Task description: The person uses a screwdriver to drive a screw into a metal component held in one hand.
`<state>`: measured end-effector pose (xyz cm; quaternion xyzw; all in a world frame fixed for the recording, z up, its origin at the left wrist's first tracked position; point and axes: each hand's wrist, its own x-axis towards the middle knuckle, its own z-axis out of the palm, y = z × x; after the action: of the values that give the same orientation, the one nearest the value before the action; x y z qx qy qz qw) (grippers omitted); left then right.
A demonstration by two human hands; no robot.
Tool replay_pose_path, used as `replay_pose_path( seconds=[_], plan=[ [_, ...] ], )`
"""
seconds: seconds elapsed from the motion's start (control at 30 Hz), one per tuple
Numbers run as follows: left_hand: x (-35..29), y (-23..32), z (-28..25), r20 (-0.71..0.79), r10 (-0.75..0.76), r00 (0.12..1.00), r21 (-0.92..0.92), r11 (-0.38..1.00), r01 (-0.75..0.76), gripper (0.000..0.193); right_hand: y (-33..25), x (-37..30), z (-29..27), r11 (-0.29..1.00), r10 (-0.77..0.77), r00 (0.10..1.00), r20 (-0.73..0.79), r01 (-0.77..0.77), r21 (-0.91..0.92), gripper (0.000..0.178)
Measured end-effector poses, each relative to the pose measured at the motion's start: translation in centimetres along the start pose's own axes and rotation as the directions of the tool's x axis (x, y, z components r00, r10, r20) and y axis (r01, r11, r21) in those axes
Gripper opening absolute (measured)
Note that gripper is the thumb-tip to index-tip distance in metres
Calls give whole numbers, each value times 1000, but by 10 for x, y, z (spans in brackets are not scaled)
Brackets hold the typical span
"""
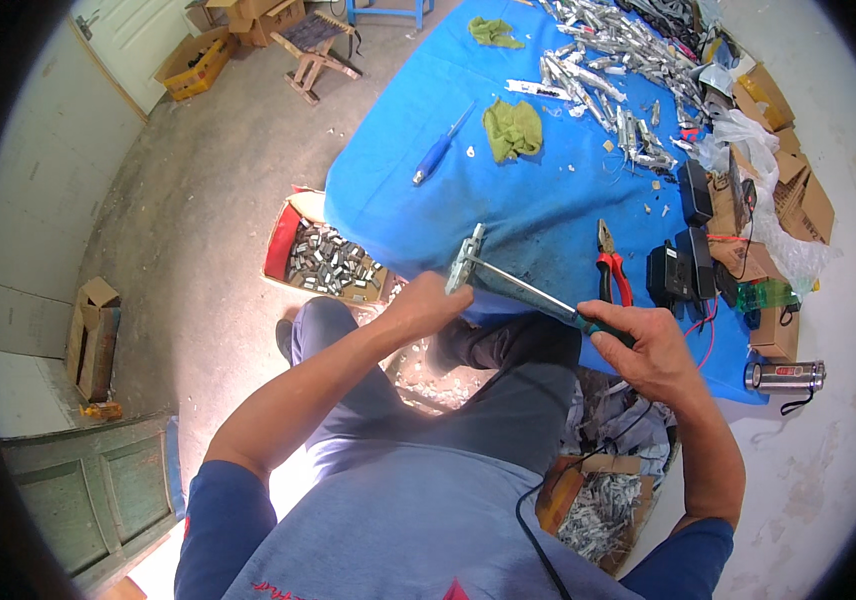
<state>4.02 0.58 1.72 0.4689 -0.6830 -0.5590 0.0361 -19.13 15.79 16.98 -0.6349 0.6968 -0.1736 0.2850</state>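
My left hand is closed on the lower end of a narrow silvery metal part, held tilted upright over the near edge of the blue-covered table. In my right hand is the dark green handle of a screwdriver. Its long shaft points left, and the tip meets the metal part, though the exact contact is too small to make out. To the right, a pair of pliers with red and black grips lies on the cloth. A blue-handled screwdriver rests farther off.
Several similar metal parts are heaped at the table's far right. Green rags lie nearer. Black power adapters and a steel flask line the right edge. A red box of small metal pieces stands left below the table.
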Motion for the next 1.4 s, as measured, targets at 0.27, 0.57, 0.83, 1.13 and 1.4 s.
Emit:
replay_pose_path(
  seconds=[0.27, 0.57, 0.83, 1.13, 1.4],
  plan=[
    [11, -12, 6, -6, 12, 1000, -116, 993, -13, 53, -6, 8, -10, 997, 74, 997, 38, -75, 31, 32],
    [16, -12, 7, 180, -21, 983, -568, 814, 121, 37, -2, 10, -8, 995, 87, 995, 49, -89, 43, 32],
    [11, -16, 8, 283, 14, 959, -758, 615, 215, 32, 7, 8, -7, 996, 69, 997, 33, -70, 48, 32],
    [11, -10, 13, 238, -31, 971, -707, 680, 195, 37, 4, 7, -10, 992, 103, 994, 27, -104, 71, 31],
    [10, -4, 18, 46, -56, 997, -519, 852, 72, 44, 8, 6, -11, 997, 54, 999, 8, -54, 51, 30]
  ],
)
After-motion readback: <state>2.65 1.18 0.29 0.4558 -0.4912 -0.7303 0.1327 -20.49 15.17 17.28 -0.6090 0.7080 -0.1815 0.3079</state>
